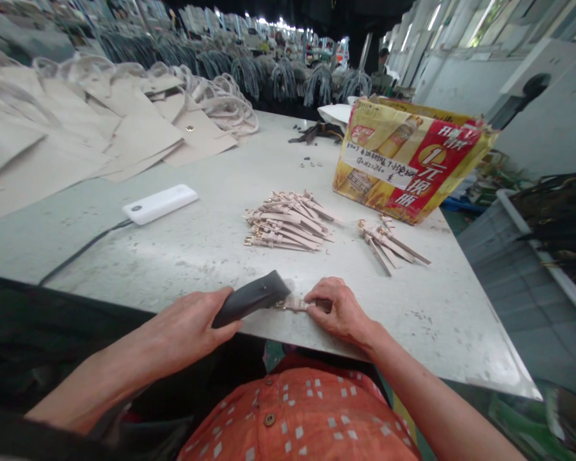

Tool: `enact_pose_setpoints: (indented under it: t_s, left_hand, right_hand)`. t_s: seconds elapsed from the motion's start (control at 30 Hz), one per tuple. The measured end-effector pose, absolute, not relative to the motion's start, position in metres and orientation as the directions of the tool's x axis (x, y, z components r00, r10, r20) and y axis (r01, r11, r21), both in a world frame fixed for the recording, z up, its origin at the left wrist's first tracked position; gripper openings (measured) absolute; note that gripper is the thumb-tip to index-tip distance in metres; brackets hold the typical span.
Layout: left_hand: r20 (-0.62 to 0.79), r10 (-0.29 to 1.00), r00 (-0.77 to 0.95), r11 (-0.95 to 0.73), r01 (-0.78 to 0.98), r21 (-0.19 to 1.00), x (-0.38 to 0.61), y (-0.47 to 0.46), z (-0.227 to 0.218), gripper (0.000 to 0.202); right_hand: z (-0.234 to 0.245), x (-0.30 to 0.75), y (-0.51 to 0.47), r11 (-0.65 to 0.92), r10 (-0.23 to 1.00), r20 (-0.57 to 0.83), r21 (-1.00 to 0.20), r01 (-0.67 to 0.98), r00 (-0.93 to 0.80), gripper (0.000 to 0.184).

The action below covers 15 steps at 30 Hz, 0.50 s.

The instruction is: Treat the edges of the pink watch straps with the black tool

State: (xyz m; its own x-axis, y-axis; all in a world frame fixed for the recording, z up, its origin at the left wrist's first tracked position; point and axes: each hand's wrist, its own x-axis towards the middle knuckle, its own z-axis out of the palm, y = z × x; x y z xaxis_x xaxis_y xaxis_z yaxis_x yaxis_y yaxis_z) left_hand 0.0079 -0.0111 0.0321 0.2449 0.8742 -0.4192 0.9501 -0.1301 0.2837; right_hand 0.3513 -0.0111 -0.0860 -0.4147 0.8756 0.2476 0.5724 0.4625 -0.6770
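My left hand [196, 320] is wrapped round a dark grey handheld tool [252, 298], shaped like a hair clipper. The tool's wide end points right and sits at the buckle end of a short beige strap [295, 303]; whether they touch I cannot tell. Near the table's front edge, my right hand [338, 314] pinches that strap against the tabletop, its fingers hiding the far part. Beyond the hands lies a pile of similar buckled straps [288, 221], gold-coloured buckles mostly facing left. A smaller group of straps [388, 243] is to the right of the pile.
A yellow and red cardboard box [403, 160] stands at the table's back right. On the left lie a white device [160, 203] with a dark cable and a heap of beige bag panels [125, 128]. Small dark bits dot the back. A grey bin [509, 256] stands off the right edge.
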Motion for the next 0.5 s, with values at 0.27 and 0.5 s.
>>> enact_pose_setpoints:
  t_s: [0.27,0.5]
  left_hand:
    - [-0.432,0.846,0.314,-0.217,0.941,0.26,0.031,-0.025,0.048,0.037]
    - [-0.432,0.819,0.377,-0.291,0.923,0.253,0.045,-0.022,0.04,0.032]
  right_hand:
    - [-0.079,0.352,-0.012,0.432,0.88,0.198,-0.711,0.555,-0.431,0.019]
    - [-0.078,0.358,-0.015,0.38,0.896,0.16,-0.758,0.53,-0.413,0.059]
